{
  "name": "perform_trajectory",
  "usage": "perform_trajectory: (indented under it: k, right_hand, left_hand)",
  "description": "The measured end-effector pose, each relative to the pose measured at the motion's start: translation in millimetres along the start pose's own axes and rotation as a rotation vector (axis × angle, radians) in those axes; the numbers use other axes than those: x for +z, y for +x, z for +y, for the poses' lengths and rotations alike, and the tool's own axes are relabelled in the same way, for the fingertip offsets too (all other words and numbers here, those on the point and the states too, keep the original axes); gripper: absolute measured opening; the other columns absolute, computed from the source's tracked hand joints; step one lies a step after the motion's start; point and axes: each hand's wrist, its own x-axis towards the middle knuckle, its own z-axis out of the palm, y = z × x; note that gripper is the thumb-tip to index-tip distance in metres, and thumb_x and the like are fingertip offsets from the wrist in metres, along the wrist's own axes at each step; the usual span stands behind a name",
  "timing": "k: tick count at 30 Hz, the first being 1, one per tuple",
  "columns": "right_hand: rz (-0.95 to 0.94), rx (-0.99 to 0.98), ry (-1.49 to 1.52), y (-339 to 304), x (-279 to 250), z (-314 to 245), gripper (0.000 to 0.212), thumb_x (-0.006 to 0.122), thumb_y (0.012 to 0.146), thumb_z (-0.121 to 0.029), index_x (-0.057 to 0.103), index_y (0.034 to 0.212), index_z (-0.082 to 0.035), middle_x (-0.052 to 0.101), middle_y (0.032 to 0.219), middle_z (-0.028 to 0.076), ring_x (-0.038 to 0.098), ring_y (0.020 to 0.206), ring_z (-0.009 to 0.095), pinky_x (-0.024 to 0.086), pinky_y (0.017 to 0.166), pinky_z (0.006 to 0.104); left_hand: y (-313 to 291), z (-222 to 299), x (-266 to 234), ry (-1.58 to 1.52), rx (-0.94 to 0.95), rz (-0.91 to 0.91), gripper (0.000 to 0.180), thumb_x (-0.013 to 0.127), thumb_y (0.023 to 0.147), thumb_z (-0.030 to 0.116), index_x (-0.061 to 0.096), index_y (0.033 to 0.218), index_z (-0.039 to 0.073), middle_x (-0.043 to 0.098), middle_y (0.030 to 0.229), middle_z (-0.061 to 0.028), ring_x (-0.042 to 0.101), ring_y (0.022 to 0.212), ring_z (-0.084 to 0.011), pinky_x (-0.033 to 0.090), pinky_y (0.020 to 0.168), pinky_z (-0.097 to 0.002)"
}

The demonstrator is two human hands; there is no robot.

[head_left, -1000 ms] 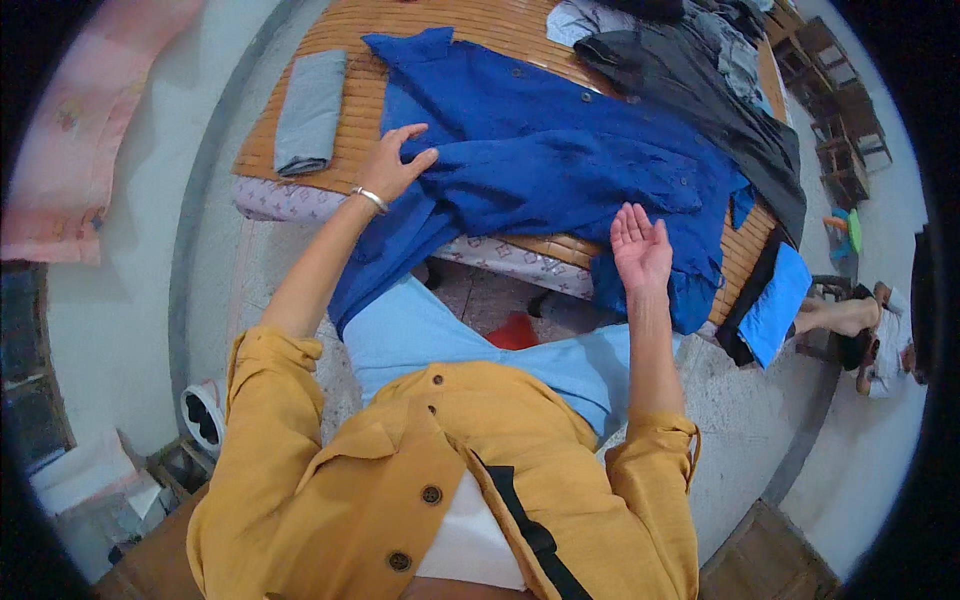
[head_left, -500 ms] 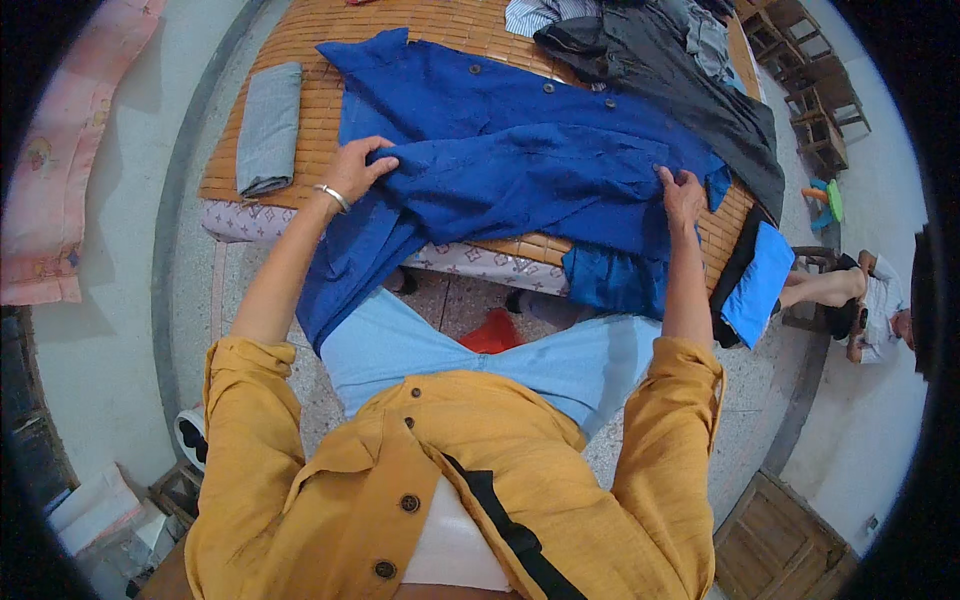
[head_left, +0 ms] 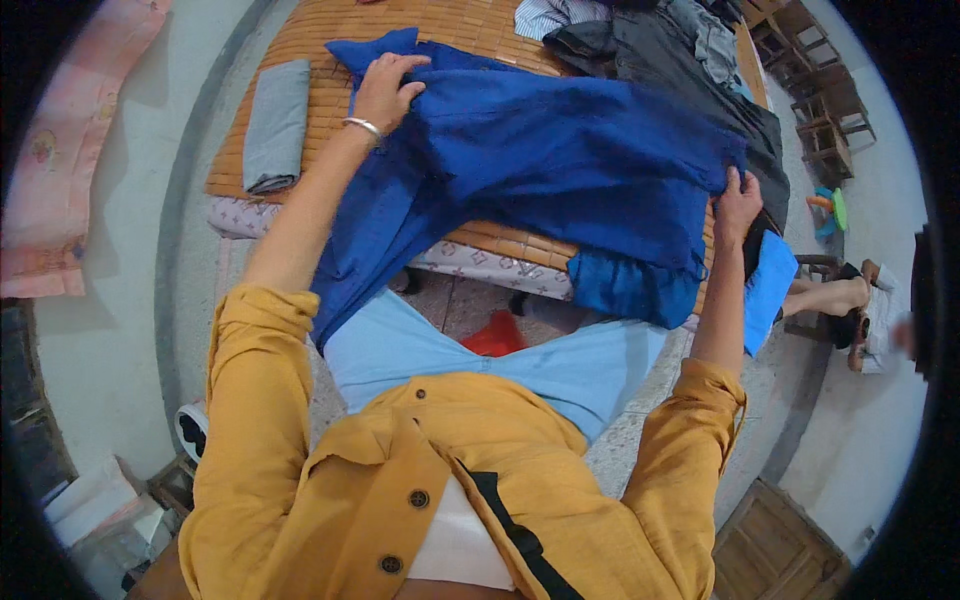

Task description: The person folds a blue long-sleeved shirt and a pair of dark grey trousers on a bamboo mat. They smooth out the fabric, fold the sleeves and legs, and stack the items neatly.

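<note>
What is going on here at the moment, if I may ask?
A person in a mustard shirt is handling a blue garment, which lies across a slatted mat. The right hand grips its right edge between the fingers. The left hand is at its far left part; whether it grips is unclear. A folded grey cloth lies to the left.

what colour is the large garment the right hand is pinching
The garment is deep blue, seen best in the head view.

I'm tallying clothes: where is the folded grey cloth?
In the head view, the folded grey cloth lies at left on the mat, beside the blue shirt.
</note>
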Motion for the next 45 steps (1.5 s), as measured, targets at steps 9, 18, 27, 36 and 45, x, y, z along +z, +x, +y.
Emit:
perform_trajectory:
  k: [9, 18, 27, 36, 45]
  right_hand:
    - [-0.091, 0.005, -0.247, -22.7, 12.2, 94.2, 0.044, 0.062, 0.082, -0.026, 0.051, 0.117, -0.002, 0.057, 0.108, 0.02, 0.059, 0.086, 0.027, 0.051, 0.067, 0.0379]
    - [-0.135, 0.036, -0.555, 6.7, 8.0, 97.7, 0.033, 0.067, 0.073, -0.031, 0.064, 0.088, -0.001, 0.064, 0.091, 0.018, 0.06, 0.088, 0.033, 0.045, 0.078, 0.0388]
    - [-0.104, -0.043, -0.01, 58.2, -19.7, 73.4, 0.023, 0.064, 0.071, -0.021, 0.058, 0.078, 0.001, 0.058, 0.072, 0.009, 0.056, 0.072, 0.024, 0.043, 0.07, 0.0338]
    - [-0.107, -0.642, -0.473, -47.8, 40.1, 17.7, 0.052, 0.055, 0.086, -0.039, 0.046, 0.13, -0.013, 0.038, 0.136, 0.022, 0.033, 0.127, 0.038, 0.027, 0.103, 0.0452]
    - [-0.437, -0.621, -0.737, -85.4, 67.1, 40.9, 0.059, 0.052, 0.087, -0.044, 0.038, 0.135, -0.012, 0.034, 0.139, 0.02, 0.032, 0.125, 0.043, 0.028, 0.101, 0.0491]
  left_hand:
    - [-64.8, 110.3, 42.6, -0.097, 0.214, -0.214, 0.048, 0.072, 0.068, 0.04, 0.059, 0.103, 0.011, 0.053, 0.098, -0.0103, 0.047, 0.101, -0.0304, 0.036, 0.091, -0.0425]
    - [-88.8, 115.4, 62.2, 0.098, 0.141, -0.22, 0.046, 0.062, 0.066, -0.001, 0.055, 0.109, 0.013, 0.052, 0.088, -0.0054, 0.05, 0.087, -0.023, 0.034, 0.079, -0.0377]
    - [-97.6, 116.1, 44.8, 0.185, 0.149, -0.307, 0.064, 0.059, 0.066, -0.001, 0.053, 0.123, 0.027, 0.051, 0.093, -0.0047, 0.05, 0.086, -0.022, 0.035, 0.072, -0.0368]
    - [-122.9, 116.9, 36.4, 0.216, -0.034, -0.678, 0.08, 0.071, 0.07, 0.041, 0.031, 0.139, 0.029, 0.015, 0.147, -0.0188, 0.015, 0.133, -0.0401, 0.014, 0.102, -0.0624]
    - [-208.7, 89.5, -78.1, 0.165, -0.342, -0.543, 0.097, 0.074, 0.066, 0.04, 0.02, 0.142, 0.014, 0.021, 0.143, -0.0208, 0.021, 0.131, -0.04, 0.019, 0.104, -0.0545]
